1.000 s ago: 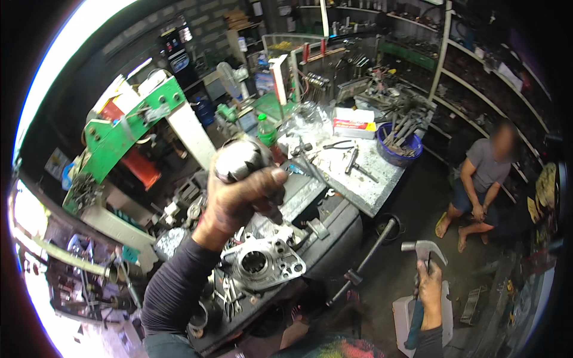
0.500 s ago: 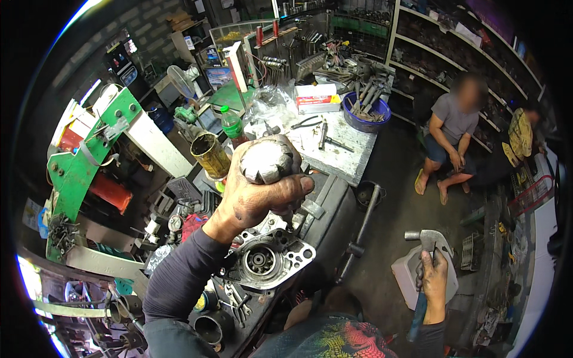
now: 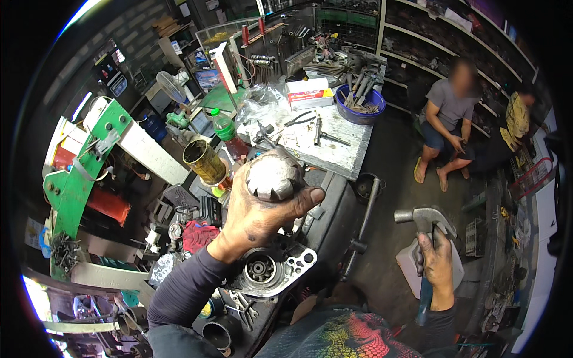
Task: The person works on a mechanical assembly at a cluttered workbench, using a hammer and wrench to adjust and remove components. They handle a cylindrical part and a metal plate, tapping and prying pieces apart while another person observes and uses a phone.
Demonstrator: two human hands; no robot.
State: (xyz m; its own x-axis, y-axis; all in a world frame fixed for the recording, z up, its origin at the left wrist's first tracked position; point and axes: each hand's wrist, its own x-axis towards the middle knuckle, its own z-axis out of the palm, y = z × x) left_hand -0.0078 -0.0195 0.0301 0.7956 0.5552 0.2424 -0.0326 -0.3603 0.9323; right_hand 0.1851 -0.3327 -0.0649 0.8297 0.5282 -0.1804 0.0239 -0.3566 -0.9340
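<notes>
Workbench [image 3: 334, 206], left hand [image 3: 256, 212] above clasping metal part [image 3: 271, 177], right hand [image 3: 439, 262] gripping hammer [image 3: 413, 215]

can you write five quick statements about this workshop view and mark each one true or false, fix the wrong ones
1. The right hand grips a claw hammer. True.
2. The green-capped bottle lies on its side. False: the bottle stands upright.
3. The left hand holds a rounded metal part. True.
4. The blue basin is on the floor. False: the basin is on the table.
5. The person in grey is seated. True.
</notes>
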